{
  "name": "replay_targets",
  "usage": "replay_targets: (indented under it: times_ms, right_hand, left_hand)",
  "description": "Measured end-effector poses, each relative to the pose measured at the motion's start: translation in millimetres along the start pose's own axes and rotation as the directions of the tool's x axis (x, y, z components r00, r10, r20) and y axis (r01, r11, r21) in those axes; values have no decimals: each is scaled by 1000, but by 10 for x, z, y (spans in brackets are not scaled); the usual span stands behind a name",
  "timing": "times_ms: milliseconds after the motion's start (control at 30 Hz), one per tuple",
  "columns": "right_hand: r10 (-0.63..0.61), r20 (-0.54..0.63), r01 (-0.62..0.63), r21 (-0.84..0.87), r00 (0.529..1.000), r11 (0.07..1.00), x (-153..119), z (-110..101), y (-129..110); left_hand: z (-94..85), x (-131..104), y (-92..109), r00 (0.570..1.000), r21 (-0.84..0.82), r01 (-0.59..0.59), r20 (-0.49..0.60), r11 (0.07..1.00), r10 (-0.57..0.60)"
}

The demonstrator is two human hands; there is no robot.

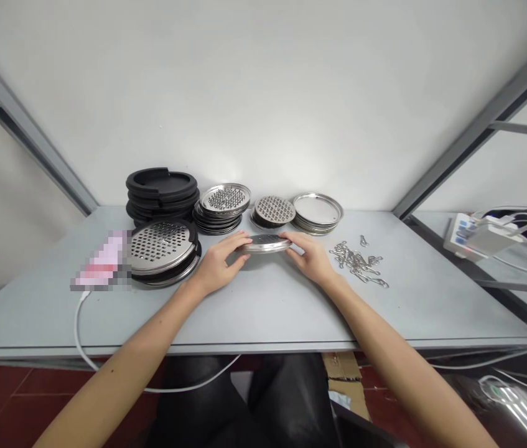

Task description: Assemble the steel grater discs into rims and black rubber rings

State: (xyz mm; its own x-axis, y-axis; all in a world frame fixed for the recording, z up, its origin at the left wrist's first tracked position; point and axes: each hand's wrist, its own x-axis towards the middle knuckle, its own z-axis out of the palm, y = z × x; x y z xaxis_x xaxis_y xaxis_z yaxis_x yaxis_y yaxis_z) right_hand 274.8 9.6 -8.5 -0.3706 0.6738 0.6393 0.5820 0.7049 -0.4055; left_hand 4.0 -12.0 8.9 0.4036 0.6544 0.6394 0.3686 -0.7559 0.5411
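Observation:
Between my two hands, above the middle of the table, is a round metal disc (265,244) with a perforated top, seen nearly edge-on. My left hand (223,261) grips its left rim, thumb below and fingers on top. On the opposite rim my right hand (308,256) holds it the same way. Just behind it stand a stack of round grater plates (224,200), a smaller stack topped by a perforated disc (274,210), and a stack of plain metal lids (318,210). Left of my left hand lies a grater plate in a black ring (163,246), stacked on similar pieces.
Several black plastic rings (161,186) are stacked at the back left. A pixelated pink object (102,261) with a white cable (79,330) lies on the left. Small metal clips (356,261) are scattered on the right. Beyond the table's right edge sits a white power strip (466,236) with cables.

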Motion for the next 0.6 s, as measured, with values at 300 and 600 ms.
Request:
replay_targets:
  times_ms: [300,600]
  right_hand:
    - [-177,33,180,-216,984,960,39,20,-171]
    - [-49,59,49,-2,997,999,18,30,-46]
  left_hand:
    - [82,-6,42,985,69,-100,147,993,89]
    - [42,1,14,984,-38,-103,144,994,107]
